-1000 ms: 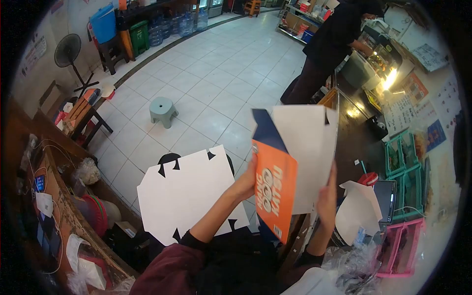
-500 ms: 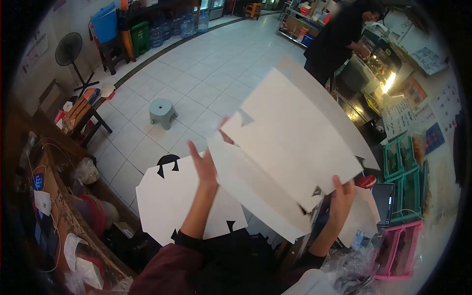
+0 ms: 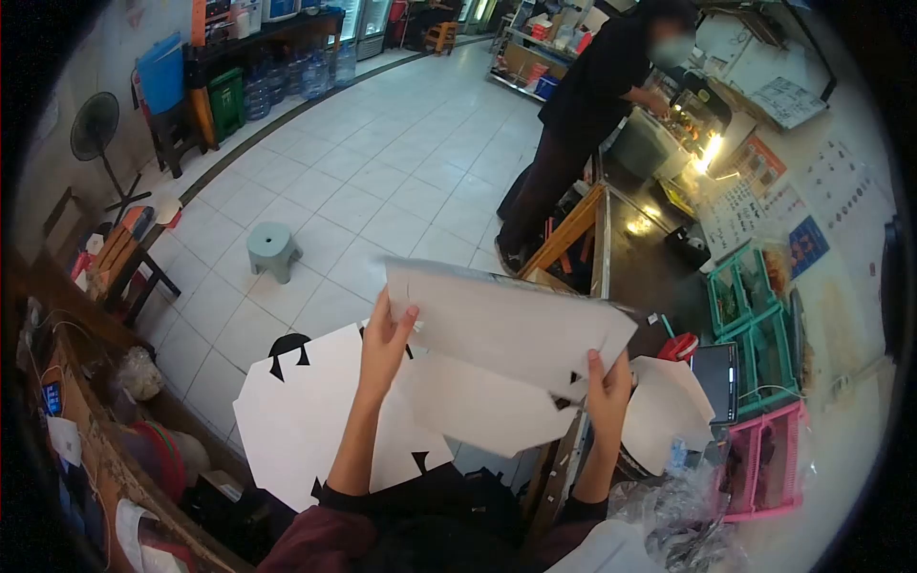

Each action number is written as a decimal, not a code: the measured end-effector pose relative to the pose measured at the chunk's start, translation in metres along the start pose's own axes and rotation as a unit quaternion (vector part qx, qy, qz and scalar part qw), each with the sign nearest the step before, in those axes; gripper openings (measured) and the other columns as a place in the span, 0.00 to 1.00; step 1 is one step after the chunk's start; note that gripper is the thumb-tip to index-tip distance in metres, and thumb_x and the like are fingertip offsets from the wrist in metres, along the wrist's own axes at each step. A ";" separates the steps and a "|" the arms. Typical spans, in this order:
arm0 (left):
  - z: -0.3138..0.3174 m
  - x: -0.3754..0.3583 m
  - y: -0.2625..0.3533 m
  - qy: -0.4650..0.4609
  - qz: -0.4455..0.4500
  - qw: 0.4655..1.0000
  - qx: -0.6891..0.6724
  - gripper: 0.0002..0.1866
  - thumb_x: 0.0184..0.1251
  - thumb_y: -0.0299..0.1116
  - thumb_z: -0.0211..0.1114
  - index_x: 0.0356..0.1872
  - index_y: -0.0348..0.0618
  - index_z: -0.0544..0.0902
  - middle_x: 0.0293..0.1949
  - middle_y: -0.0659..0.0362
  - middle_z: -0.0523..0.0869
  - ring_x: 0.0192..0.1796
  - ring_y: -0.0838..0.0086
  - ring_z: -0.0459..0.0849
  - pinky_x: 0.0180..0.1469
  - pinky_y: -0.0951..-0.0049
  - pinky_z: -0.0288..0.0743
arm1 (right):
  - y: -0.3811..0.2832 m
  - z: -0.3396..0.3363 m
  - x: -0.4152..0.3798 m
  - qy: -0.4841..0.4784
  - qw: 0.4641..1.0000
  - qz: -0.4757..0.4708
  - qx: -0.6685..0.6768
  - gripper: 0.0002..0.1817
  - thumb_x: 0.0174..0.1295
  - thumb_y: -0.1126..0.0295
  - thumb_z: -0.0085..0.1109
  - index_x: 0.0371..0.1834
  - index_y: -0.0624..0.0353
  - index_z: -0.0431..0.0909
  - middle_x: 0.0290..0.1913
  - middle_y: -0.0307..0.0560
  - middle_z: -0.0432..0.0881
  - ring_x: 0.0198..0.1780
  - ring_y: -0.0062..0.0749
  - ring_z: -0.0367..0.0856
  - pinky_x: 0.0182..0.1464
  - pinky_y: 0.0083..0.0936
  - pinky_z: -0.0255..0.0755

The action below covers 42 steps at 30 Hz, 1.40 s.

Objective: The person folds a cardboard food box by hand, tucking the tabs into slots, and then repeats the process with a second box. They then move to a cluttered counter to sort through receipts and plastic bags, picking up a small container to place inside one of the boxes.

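A white die-cut cardboard box blank (image 3: 506,329) is held up in front of me, bent along a crease so its upper panel stands tilted and a lower panel (image 3: 487,406) hangs toward me. My left hand (image 3: 384,349) grips its left edge, thumb on the near face. At its lower right corner, near small cut-out notches, my right hand (image 3: 608,387) pinches it, thumb in front. Fingers behind the cardboard are partly hidden. Below and left lies another flat white cardboard blank (image 3: 306,411) with notched edges, on a black round-topped support (image 3: 289,344).
A grey-green plastic stool (image 3: 273,250) stands on the tiled floor ahead. To the right, a metal counter (image 3: 645,248) carries green baskets (image 3: 755,315), a pink basket (image 3: 764,463) and a dark screen (image 3: 714,382). A person in black (image 3: 583,91) stands at that counter.
The held cardboard has swung lower and flatter, its upper panel tipping over. My left hand now grips its left edge where its fingers were spread before. The view has turned slightly right.
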<state>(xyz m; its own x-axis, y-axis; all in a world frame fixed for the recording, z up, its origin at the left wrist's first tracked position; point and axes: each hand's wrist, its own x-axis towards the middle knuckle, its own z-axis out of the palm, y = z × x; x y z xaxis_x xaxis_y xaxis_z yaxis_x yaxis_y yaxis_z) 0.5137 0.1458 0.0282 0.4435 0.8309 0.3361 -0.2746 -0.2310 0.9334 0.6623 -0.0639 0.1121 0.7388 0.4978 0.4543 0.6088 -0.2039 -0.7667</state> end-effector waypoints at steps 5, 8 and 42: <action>0.007 -0.007 0.033 0.017 -0.098 0.994 0.050 0.26 0.60 0.35 0.57 0.58 0.37 0.62 0.48 0.51 0.76 0.51 0.69 0.73 0.52 0.73 0.66 | -0.016 0.002 -0.007 0.001 0.993 -0.055 -0.108 0.14 0.58 0.75 0.47 0.46 0.71 0.68 0.27 0.55 0.77 0.25 0.31 0.77 0.29 0.23 0.68; -0.007 -0.001 0.023 -0.083 -0.161 0.964 -0.193 0.30 0.60 0.36 0.58 0.61 0.38 0.57 0.52 0.49 0.73 0.53 0.68 0.72 0.54 0.71 0.64 | -0.008 -0.006 -0.005 0.014 0.994 -0.040 -0.101 0.17 0.57 0.76 0.46 0.50 0.70 0.66 0.31 0.57 0.78 0.29 0.38 0.78 0.34 0.27 0.69; 0.039 -0.032 0.027 -0.137 0.030 0.989 0.049 0.10 0.57 0.29 0.61 0.27 0.32 0.70 0.23 0.50 0.79 0.25 0.66 0.79 0.26 0.75 0.67 | -0.009 -0.022 0.000 -0.042 0.998 0.040 0.039 0.08 0.54 0.72 0.60 0.31 0.66 0.75 0.17 0.25 0.63 0.19 0.07 0.55 0.21 0.09 0.46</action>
<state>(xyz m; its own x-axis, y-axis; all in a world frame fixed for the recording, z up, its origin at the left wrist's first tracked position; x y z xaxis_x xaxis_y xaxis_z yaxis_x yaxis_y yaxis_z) 0.5257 0.0931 0.0477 0.6479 0.6486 0.3995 -0.2288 -0.3345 0.9142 0.6628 -0.0804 0.1287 0.7554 0.5516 0.3538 0.5226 -0.1814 -0.8330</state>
